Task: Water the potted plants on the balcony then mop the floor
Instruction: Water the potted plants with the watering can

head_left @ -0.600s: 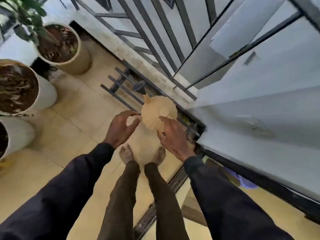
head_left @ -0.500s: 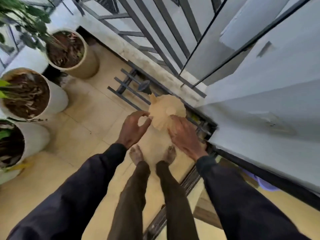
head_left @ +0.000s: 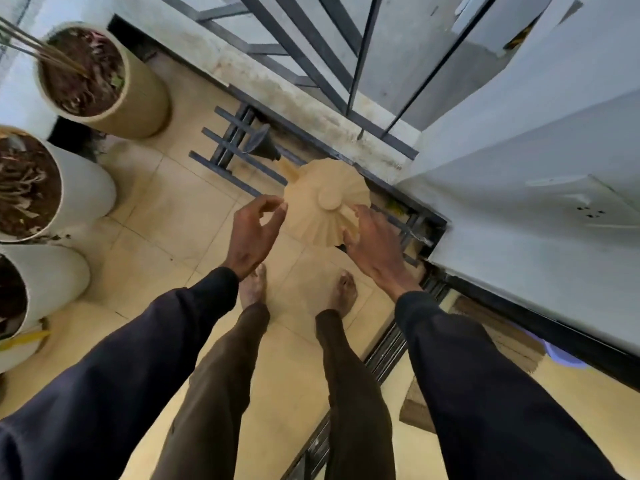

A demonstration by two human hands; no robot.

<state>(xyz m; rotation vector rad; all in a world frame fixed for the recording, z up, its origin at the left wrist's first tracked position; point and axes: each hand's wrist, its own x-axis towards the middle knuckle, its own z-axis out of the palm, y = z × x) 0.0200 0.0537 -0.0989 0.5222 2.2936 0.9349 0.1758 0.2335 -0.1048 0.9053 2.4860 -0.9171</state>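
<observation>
Watering can (head_left: 322, 209), tan ribbed plastic seen from above, is sitting over the balcony floor (head_left: 166, 216) near the corner where the railing kerb meets the white wall, just ahead of the person's bare feet. Whether it is standing or lifted I cannot tell. The right hand (head_left: 375, 247) is clasping its near right rim, thumb tucked under. The left hand (head_left: 251, 233) is curling just beside the left rim, contact unclear. It is looking stiff, smooth and probably heavy if filled, so both hands at the rim are seeming wiser than the small cap (head_left: 329, 199).

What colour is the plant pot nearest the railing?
The plant pot is tan; seen in the head view.
</observation>
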